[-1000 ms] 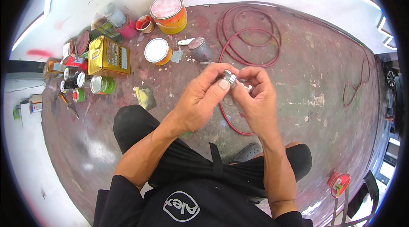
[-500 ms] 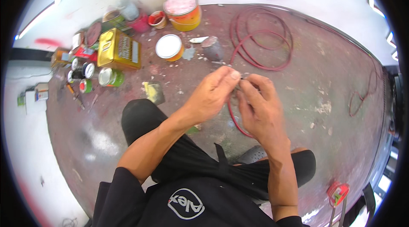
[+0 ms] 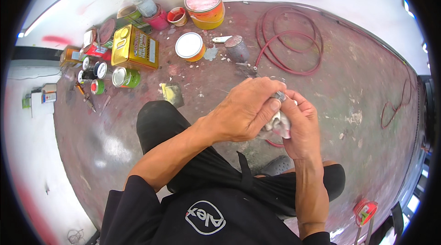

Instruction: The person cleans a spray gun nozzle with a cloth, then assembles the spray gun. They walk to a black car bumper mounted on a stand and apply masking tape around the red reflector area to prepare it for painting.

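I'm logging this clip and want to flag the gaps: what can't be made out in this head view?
- Small silvery metal part: mostly covered by the left hand and right hand; its shape cannot be told.
- Coiled red hose: where its end runs is hidden behind the hands.
- Small cans by the yellow rectangular tin: too small and bent by the fisheye rim to tell contents.
- Red round object: partly cut by the dark rim.

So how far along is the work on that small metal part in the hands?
Both hands, left hand and right hand, grip a small shiny metal part above the floor, so fitting is under way. The red hose lies coiled, unattached. Paint cans stand closed, apparently unused so far.
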`<action>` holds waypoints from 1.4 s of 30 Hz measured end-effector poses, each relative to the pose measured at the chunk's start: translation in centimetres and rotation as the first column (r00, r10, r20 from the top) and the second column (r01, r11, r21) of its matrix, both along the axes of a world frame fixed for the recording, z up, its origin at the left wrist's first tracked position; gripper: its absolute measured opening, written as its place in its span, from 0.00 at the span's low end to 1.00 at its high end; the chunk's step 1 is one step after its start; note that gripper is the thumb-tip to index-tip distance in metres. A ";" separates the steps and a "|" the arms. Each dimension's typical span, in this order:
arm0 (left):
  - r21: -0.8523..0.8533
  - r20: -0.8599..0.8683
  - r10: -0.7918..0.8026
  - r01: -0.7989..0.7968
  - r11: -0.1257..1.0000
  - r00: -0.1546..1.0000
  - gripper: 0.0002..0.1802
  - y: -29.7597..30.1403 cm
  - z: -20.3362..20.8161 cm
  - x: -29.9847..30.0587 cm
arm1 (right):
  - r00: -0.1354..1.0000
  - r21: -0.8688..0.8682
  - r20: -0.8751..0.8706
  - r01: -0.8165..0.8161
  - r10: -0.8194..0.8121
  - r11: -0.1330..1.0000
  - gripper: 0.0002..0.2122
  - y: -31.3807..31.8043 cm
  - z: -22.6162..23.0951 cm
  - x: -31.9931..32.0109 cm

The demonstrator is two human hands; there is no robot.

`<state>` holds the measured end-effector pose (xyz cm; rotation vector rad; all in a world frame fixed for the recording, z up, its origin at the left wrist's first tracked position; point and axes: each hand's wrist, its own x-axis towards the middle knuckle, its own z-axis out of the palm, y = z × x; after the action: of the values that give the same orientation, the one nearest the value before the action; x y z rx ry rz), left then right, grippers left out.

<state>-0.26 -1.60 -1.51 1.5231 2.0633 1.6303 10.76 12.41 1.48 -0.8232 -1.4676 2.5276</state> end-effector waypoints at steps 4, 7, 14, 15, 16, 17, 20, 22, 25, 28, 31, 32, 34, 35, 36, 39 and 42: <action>-0.120 0.715 0.068 0.027 0.992 0.696 0.14 0.5 0.6 0.6 | 0.958 0.894 -0.251 0.174 0.141 0.413 0.07 -0.3 -2.1 -0.5; -0.105 0.917 0.050 0.118 0.987 0.397 0.15 -0.2 1.1 -0.4 | 0.913 0.954 -0.290 0.254 0.287 0.156 0.13 -0.2 -2.7 -1.1; -0.163 0.623 0.115 -0.014 0.986 0.774 0.13 -0.7 0.7 0.3 | 0.978 0.850 -0.201 0.144 0.059 0.506 0.09 -2.0 -2.9 -1.3; -0.180 0.542 0.126 -0.032 0.983 0.831 0.13 -0.9 0.8 0.2 | 0.985 0.764 -0.166 0.104 0.039 0.637 0.08 -2.0 -2.9 -1.2; -0.193 0.457 0.137 -0.052 0.980 0.879 0.12 -1.0 0.9 0.1 | 0.991 0.657 -0.129 0.065 0.027 0.751 0.08 -1.9 -3.0 -1.2; -0.201 0.387 0.108 -0.031 0.979 0.916 0.13 -1.2 0.9 0.0 | 0.997 0.408 -0.073 0.004 0.029 0.913 0.08 -1.5 -2.8 -1.0; -0.208 0.211 0.044 0.001 0.978 0.976 0.13 -1.8 0.8 -0.1 | 0.995 -0.175 0.025 -0.095 0.101 0.980 0.08 -0.5 -2.0 -0.3; -0.177 0.145 0.043 -0.016 0.984 0.988 0.12 -1.5 0.7 0.1 | 0.989 -0.151 0.031 -0.136 0.143 0.979 0.07 -0.2 -1.6 -0.2; -0.226 0.572 0.188 -0.067 0.972 0.799 0.15 0.0 0.8 0.8 | 0.954 0.857 -0.252 0.140 0.165 0.495 0.06 -0.5 -2.8 -0.9; -0.308 0.710 0.203 0.039 0.951 0.674 0.15 -0.4 0.3 -0.1 | 0.937 0.931 -0.248 0.160 0.245 0.328 0.07 -0.7 -4.3 -0.9; -0.298 0.607 0.180 0.012 0.955 0.774 0.14 -0.5 0.0 0.3 | 0.955 0.888 -0.258 0.175 0.148 0.424 0.06 -1.3 -4.1 -0.9; -0.296 0.578 0.189 -0.012 0.955 0.794 0.14 -0.6 0.3 0.4 | 0.962 0.860 -0.256 0.181 0.099 0.477 0.06 -1.4 -3.9 -1.0; -0.292 0.506 0.175 -0.023 0.956 0.844 0.14 -0.8 0.5 0.3 | 0.985 0.672 -0.167 0.075 0.052 0.737 0.06 -1.5 -4.0 -1.2; -0.292 0.464 0.152 -0.011 0.956 0.873 0.14 -1.1 0.5 0.2 | 0.992 0.544 -0.118 0.027 0.044 0.839 0.07 -1.5 -4.0 -1.3; -0.293 0.420 0.129 0.000 0.956 0.898 0.14 -1.2 0.5 0.0 | 0.994 0.292 -0.073 -0.059 0.084 0.954 0.08 -1.0 -3.8 -1.2; -0.171 0.184 0.014 0.018 0.985 0.983 0.15 -1.6 -0.3 -0.3 | 0.976 -0.255 -0.029 -0.217 0.217 0.942 0.09 0.6 -2.7 -1.1; -0.126 0.205 0.049 -0.023 0.992 0.978 0.16 -1.4 -0.3 -0.2 | 0.963 0.089 -0.011 -0.268 0.270 0.959 0.08 0.9 -1.8 -0.9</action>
<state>-0.47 -2.98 -1.82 1.2273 2.0473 1.5673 9.81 13.30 -0.32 -0.6151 -1.7770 2.6253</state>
